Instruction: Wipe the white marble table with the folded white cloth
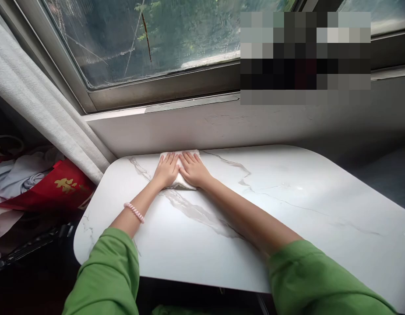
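A folded white cloth [181, 183] lies on the white marble-patterned table [195, 253], close to its far edge by the wall. My left hand [167, 169] rests flat on the cloth's left part, fingers stretched toward the window. Beside it, my right hand [195, 169] presses flat on the right part, its fingers also extended. The two hands almost meet at the middle of the cloth. Part of the cloth is hidden beneath them. A pink-and-white coiled band [134, 212] circles my left wrist.
Behind the table rise a low wall [189, 124] and a window [149, 48]. A pale curtain [41, 96] hangs at the left, above a red bag [71, 183] with gold lettering and bundled fabric [21, 173]. A blurred patch covers the upper right.
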A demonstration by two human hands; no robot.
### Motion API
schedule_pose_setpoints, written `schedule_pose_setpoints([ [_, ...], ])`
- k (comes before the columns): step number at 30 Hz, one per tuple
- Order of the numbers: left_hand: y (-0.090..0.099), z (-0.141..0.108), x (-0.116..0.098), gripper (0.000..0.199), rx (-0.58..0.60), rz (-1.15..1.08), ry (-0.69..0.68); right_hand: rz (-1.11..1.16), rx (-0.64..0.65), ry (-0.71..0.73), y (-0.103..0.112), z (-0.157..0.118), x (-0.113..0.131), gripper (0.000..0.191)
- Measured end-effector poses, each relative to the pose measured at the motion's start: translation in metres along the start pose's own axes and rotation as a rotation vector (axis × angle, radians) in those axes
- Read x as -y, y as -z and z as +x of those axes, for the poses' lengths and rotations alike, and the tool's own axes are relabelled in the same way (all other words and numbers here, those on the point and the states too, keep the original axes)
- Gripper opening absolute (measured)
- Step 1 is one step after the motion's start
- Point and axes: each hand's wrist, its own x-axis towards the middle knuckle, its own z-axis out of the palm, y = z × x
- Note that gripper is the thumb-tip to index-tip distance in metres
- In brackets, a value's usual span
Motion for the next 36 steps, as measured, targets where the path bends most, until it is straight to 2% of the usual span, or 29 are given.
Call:
schedule_pose_setpoints([
  [3, 0.006, -0.040, -0.009, 0.052, 0.015, -0.013, -0.067, -0.027, -0.003, 0.039, 0.006, -0.036, 0.021, 0.058],
  [8, 0.020, -0.131, -0.029, 0.054, 0.001, -0.040, -0.124, -0.032, -0.081, 0.146, 0.022, -0.111, 0.071, 0.059],
  [11, 0.031, -0.182, -0.040, 0.057, -0.011, -0.049, -0.143, 0.008, -0.103, 0.218, 0.031, -0.147, 0.101, 0.060],
  [14, 0.039, -0.215, -0.048, 0.059, -0.012, -0.050, -0.142, 0.059, -0.102, 0.271, 0.037, -0.169, 0.120, 0.061],
  [17, 0.041, -0.227, -0.049, 0.061, -0.008, -0.055, -0.123, 0.085, -0.094, 0.294, 0.036, -0.174, 0.128, 0.062],
  [20, 0.039, -0.221, -0.042, 0.061, 0.001, -0.056, -0.097, 0.074, -0.078, 0.310, 0.032, -0.163, 0.128, 0.063],
  [23, 0.035, -0.199, -0.019, 0.058, 0.018, -0.031, -0.072, 0.052, -0.060, 0.297, 0.022, -0.132, 0.128, 0.064],
  [26, 0.028, -0.161, 0.020, 0.056, 0.039, -0.015, -0.058, 0.028, -0.040, 0.238, 0.009, -0.083, 0.127, 0.063],
  [31, 0.020, -0.079, 0.097, 0.055, 0.059, -0.005, -0.043, 0.040, -0.019, 0.130, -0.015, 0.017, 0.121, 0.062],
  [34, 0.016, -0.038, 0.127, 0.053, 0.064, -0.001, -0.014, 0.069, -0.026, 0.061, -0.028, 0.065, 0.116, 0.060],
  [36, 0.013, -0.022, 0.138, 0.051, 0.047, 0.010, 0.010, 0.086, -0.032, 0.042, -0.035, 0.084, 0.113, 0.058],
])
